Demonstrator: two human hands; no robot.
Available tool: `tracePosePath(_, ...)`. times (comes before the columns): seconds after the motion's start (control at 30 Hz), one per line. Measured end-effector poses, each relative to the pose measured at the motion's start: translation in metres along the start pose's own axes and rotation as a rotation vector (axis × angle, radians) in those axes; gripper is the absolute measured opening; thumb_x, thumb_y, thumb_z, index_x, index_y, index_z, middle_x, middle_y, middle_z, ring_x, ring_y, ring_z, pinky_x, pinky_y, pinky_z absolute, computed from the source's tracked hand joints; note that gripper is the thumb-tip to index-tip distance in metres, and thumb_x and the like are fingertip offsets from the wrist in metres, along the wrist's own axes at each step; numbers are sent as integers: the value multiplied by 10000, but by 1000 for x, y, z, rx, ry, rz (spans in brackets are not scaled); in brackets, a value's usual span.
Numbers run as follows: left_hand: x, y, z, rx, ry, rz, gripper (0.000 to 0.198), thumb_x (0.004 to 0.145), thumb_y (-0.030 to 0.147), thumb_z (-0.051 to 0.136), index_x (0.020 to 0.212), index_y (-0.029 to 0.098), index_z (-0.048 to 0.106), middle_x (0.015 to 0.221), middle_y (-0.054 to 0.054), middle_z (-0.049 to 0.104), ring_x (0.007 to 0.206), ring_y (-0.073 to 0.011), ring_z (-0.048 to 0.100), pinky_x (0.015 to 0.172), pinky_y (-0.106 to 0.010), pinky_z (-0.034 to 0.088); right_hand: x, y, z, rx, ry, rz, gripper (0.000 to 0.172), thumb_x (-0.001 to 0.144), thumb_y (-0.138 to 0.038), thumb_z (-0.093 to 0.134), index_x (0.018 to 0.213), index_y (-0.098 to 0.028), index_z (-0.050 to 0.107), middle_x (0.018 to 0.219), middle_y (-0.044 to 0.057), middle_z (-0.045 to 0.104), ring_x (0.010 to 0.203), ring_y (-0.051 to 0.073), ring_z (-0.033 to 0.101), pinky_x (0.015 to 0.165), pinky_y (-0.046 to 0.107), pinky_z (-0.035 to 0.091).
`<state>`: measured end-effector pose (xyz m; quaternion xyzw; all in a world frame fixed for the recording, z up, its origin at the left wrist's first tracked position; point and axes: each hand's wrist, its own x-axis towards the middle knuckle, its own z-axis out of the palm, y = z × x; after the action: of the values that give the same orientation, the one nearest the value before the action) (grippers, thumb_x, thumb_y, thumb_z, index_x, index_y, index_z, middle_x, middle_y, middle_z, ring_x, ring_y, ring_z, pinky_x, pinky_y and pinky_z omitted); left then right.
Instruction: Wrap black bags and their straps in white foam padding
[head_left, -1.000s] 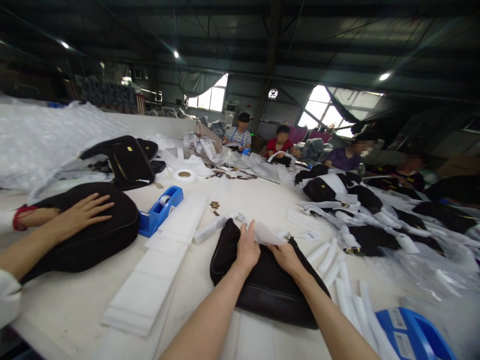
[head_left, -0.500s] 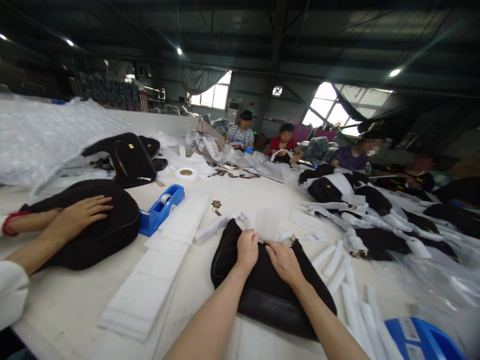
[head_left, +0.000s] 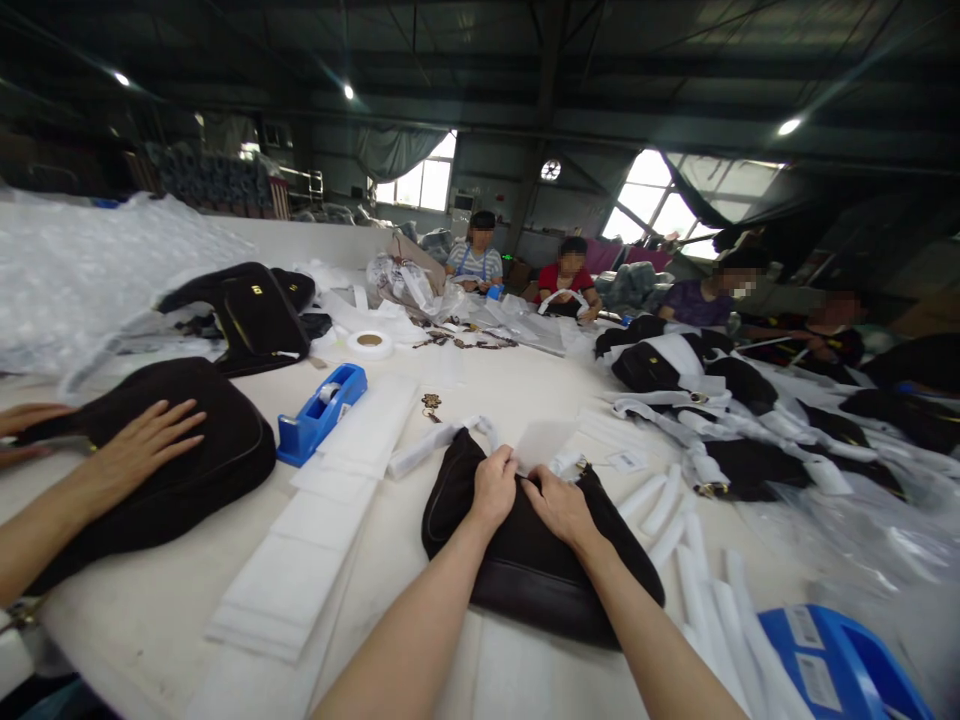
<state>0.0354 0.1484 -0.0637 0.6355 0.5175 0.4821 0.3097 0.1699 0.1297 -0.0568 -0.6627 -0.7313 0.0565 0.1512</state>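
Observation:
A black handbag [head_left: 544, 590] lies on the table in front of me, its top edge turned away from me. My left hand [head_left: 495, 487] is closed on that top edge near the middle. Just to its right, my right hand [head_left: 559, 503] grips the same edge with bent fingers, the tips partly hidden. A thin white foam sheet [head_left: 546, 442] stands up behind my fingers; I cannot tell whether either hand touches it. The white-wrapped strap [head_left: 424, 450] stretches out behind the bag on the left.
At left, a co-worker's hand [head_left: 146, 450] rests on another black bag [head_left: 217, 420]. Nearby are a blue tape dispenser [head_left: 322, 412], stacked white foam sheets [head_left: 300, 550] and a metal charm [head_left: 431, 402]. White foam tubes [head_left: 712, 610], a second blue dispenser [head_left: 810, 650] and wrapped bags [head_left: 757, 465] lie right.
My right hand's fingers have bent more at the bag's edge. The white sheet leans further to the right. The co-worker's other hand has drawn back left to the other bag's strap end.

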Motion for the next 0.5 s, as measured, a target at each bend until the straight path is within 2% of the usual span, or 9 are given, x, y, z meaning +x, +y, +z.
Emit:
tracePosePath(0.07,1,-2,0,-8,0,-4,155,828,109,439,750,185,549,711,17,589,701,-136,541,705,-237,425,-1,3,2,36,57,35,263,911,-430,453,921,-204,586,832,87,707,892,278,673,899,454,427)
tracePosePath(0.13,2,-3,-1,-15,-20,-2,191,805,73,417,786,176,577,778,3,631,758,-137,571,732,-233,439,-2,7,2,94,120,48,301,886,-456,478,957,-184,584,854,114,694,875,292,670,850,459,469)
tracePosePath(0.2,2,-4,-1,-15,-58,3,223,773,50,414,773,165,605,802,-7,661,796,-144,595,754,-234,454,-2,12,-3,166,176,13,347,856,-429,512,1062,-157,575,988,148,678,924,290,662,816,437,506)
tracePosePath(0.27,1,-3,-2,-2,-98,1,235,738,39,418,715,154,621,772,-13,673,791,-152,609,762,-242,469,-4,15,-10,236,197,-83,359,829,-347,532,1136,-166,575,1136,149,646,1032,273,638,873,427,510)
tracePosePath(0.37,-1,0,-5,37,-149,-9,253,715,45,414,673,144,644,736,-25,682,772,-161,622,774,-257,486,-16,16,-25,316,137,-260,268,809,-253,539,1051,-221,649,1169,84,663,1111,238,616,988,405,469)
tracePosePath(0.5,-3,7,-11,105,-279,-8,296,712,62,417,733,132,704,773,-50,711,807,-177,648,818,-280,499,-45,11,-42,387,25,-400,203,862,-248,539,1008,-251,680,1047,34,718,991,204,666,930,346,506)
